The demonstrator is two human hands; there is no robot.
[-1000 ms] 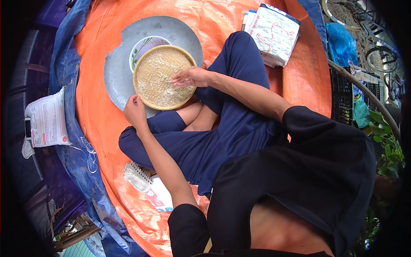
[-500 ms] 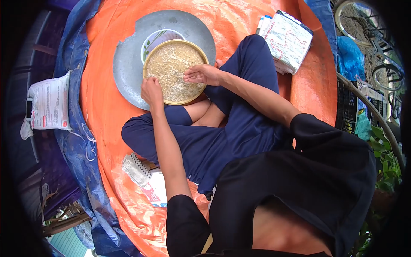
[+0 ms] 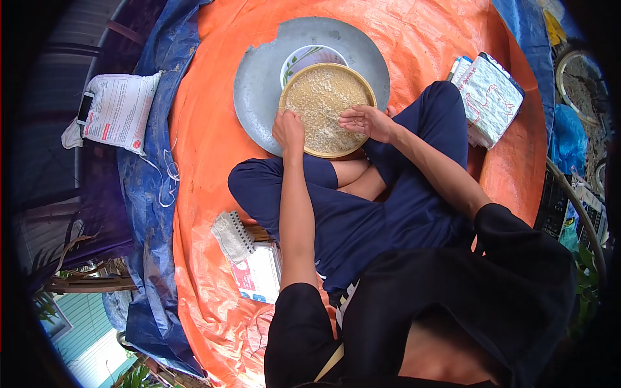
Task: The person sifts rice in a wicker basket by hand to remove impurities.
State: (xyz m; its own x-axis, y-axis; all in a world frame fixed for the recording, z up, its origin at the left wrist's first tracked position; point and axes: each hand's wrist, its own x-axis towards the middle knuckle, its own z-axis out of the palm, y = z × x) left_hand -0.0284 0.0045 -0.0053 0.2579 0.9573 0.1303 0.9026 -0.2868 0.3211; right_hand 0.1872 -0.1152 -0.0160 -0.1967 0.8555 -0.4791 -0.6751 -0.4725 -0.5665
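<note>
A round, yellow-rimmed sieve (image 3: 323, 97) holds a layer of pale grain mixed with whitish bits. My left hand (image 3: 288, 131) is closed on the sieve's left rim, thumb side up. Over the right part of the grain, my right hand (image 3: 367, 123) is open, fingers stretched out and its heel by the rim. Beneath the sieve, a white bowl with a leaf pattern (image 3: 299, 59) shows partly. Both are over a large grey metal tray (image 3: 255, 97) with a broken notch in its edge. The sieve's near edge lies close to my crossed legs.
An orange tarp (image 3: 200, 149) covers the ground, bordered by blue tarp (image 3: 145, 213). A printed white sack (image 3: 119, 110) with a phone (image 3: 85, 108) lies left. Folded white packaging (image 3: 488, 97) sits right. A spiral notebook (image 3: 234, 238) and papers (image 3: 255, 271) lie beside my left knee.
The view has shifted, so the scene sits farther right and lower. My left hand still grips the sieve's rim; my right hand stays open over the grain, closer to the right rim.
</note>
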